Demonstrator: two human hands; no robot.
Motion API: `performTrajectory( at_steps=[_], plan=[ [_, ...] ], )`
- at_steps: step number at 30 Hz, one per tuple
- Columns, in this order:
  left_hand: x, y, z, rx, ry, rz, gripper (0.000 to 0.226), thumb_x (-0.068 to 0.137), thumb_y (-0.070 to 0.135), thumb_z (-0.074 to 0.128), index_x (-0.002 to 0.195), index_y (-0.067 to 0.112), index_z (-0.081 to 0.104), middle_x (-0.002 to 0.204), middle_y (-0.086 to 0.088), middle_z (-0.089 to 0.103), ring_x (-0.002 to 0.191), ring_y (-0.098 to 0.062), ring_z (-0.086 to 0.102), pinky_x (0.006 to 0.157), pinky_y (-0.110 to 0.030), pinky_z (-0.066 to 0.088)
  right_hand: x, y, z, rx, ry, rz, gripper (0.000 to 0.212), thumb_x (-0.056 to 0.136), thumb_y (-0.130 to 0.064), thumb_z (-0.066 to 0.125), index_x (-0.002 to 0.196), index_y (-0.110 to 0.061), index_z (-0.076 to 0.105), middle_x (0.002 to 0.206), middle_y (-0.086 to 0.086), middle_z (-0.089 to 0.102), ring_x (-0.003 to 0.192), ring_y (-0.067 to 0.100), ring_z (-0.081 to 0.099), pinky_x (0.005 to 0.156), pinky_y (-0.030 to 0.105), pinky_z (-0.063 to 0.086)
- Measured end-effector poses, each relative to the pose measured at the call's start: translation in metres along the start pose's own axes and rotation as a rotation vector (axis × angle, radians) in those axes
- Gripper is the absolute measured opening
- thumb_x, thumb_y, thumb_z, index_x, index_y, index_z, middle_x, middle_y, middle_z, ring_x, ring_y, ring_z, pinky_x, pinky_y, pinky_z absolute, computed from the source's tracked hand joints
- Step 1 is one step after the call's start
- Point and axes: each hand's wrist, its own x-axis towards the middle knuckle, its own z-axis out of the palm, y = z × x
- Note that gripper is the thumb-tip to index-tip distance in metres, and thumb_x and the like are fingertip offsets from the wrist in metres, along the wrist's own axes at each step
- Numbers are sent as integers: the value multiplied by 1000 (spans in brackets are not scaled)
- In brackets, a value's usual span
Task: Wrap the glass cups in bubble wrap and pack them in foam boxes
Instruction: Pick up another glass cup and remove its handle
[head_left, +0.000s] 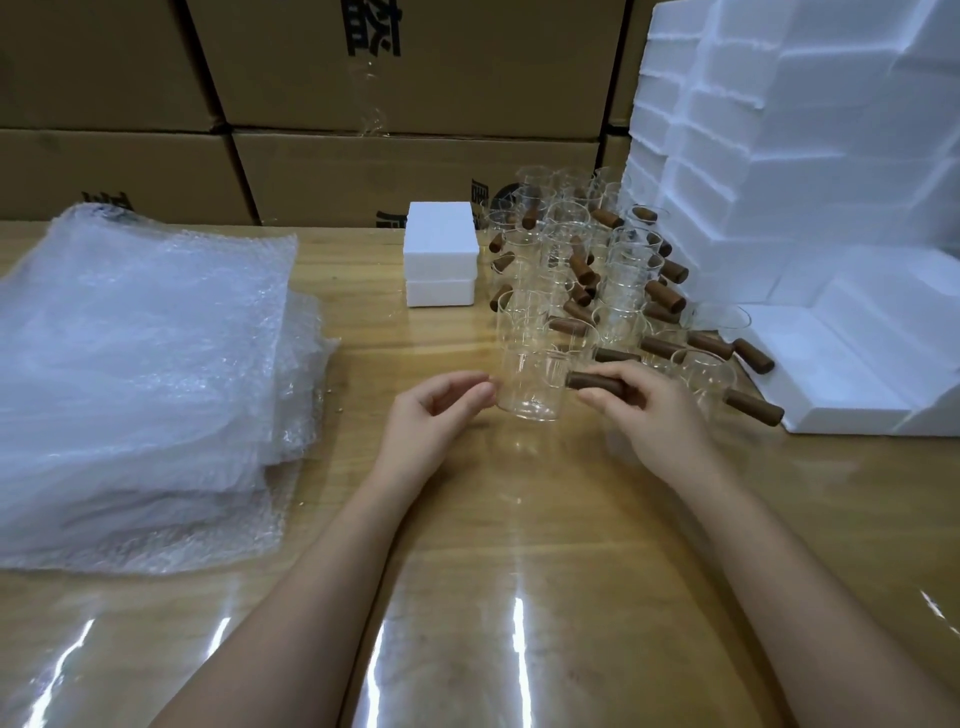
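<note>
- The right hand (655, 418) has its fingers (597, 398) curled round the handle (589, 380), a smooth brown cylinder that looks like wood, on the side of a glass cup (530, 387).
- The cup is clear, thin-walled and straight-sided. It stands upright on the surface (467, 525) between the two sets of fingers.
- The left hand (439, 415) holds nothing. Its fingers (475, 391) are loosely bent, with the tips at the cup's wall. They may be touching it, but the clear glass makes that hard to tell.
- Just beyond the right fingers, more cups (582, 260) of the same kind crowd together, their handles pointing every way.
- Farther beyond the left fingers sit small foam boxes (440, 249), white, matte and square-edged.
- Outward of the right fingers rise white foam stacks (779, 182) with stepped edges.
- Well outward of the left fingers lies a soft, crinkled pile of bubble wrap (140, 364).
- The surface is glossy wood grain. Bare room lies on the near side of both hands, between the forearms.
- Cardboard cartons (363, 104) wall off the far edge.
</note>
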Motion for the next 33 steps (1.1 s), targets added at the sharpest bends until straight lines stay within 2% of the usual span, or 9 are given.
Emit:
performTrajectory(
  at_steps=[5,8,13,15,21,23,26,29,33],
  plan=[
    [0,4,3,-52,-38,-14,33,66,25,74,98,20,67,90,9,74,83,0,68,71,-11,50,9,1,7,156,-89,80,19,83,-24,71,86,-42,67,63,-26,62,51,-10,54,47,3,36],
    [1,4,3,-68,-13,-20,28,72,9,76,97,19,66,85,11,74,80,0,68,70,-12,50,12,3,11,275,-79,131,16,82,-23,72,88,-38,70,64,-20,65,43,-9,52,40,3,33],
    [4,1,2,-62,22,-39,28,74,4,76,96,19,67,93,5,72,80,-1,68,71,-12,51,9,6,35,645,31,255,13,83,-11,69,87,-23,72,77,-8,72,73,3,65,69,16,51],
    [5,0,2,-67,38,-55,27,74,3,77,95,19,67,88,9,72,77,2,68,68,-10,49,7,5,48,833,67,324,10,86,-6,64,91,-14,68,77,-5,72,75,4,66,70,16,52],
    [7,1,-2,-106,52,-107,54,61,28,77,106,2,66,96,-6,72,87,-12,67,76,-19,54,8,8,61,738,68,252,10,89,-11,61,98,-13,65,84,-7,73,81,5,67,73,19,53],
    [7,1,-2,-115,60,-121,54,59,30,76,105,4,67,95,-5,71,89,-14,66,82,-24,54,8,7,64,694,59,266,11,91,-22,60,96,-15,66,85,-5,74,81,7,67,74,22,54],
    [8,0,-2,-121,78,-131,51,58,30,76,102,6,67,96,-6,71,91,-16,66,87,-29,53,8,7,68,543,11,273,31,79,-49,58,96,-24,65,89,-7,73,84,11,68,85,32,54],
    [9,-2,-2,-114,75,-124,53,57,31,76,103,6,67,99,-8,71,89,-11,66,81,-23,55,7,7,69,477,-71,223,40,75,-59,52,103,-33,64,99,-14,71,93,11,67,90,32,52],
    [9,-3,-2,-105,63,-111,51,58,28,76,103,6,67,102,-8,71,83,-2,66,72,-15,51,7,5,69,495,-122,197,33,82,-50,52,109,-35,61,102,-18,71,99,5,65,85,20,52]
  ],
)
